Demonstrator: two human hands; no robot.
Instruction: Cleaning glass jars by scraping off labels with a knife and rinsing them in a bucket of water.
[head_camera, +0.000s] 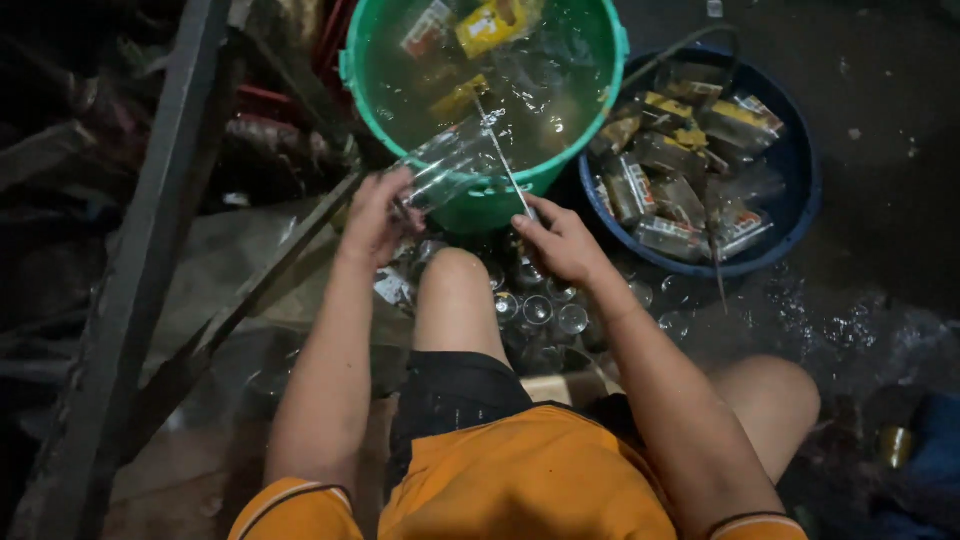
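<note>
At far left we see dark slanted metal bars (150, 250) crossing a dim, cluttered floor. Moving right, we find the left hand (375, 215) clenched around the base of a clear glass bottle (450, 165), which lies tilted, its upper end over the rim of a green bucket (480, 205). That bucket holds water in which yellow and red labels (480, 25) float. Next, the right hand (560, 240) grasps a thin metal rod (500, 160) whose far end reaches up to the bottle; we cannot tell whether it enters the mouth. Below both hands, between the knees, we note clear upright bottles (540, 310) clustered on wet ground. Farther right sits a blue basin (800, 190), touching the bucket, filled with labelled bottles (680, 180) lying on their sides. Beyond it, wet ground (860, 320) glistens.
</note>
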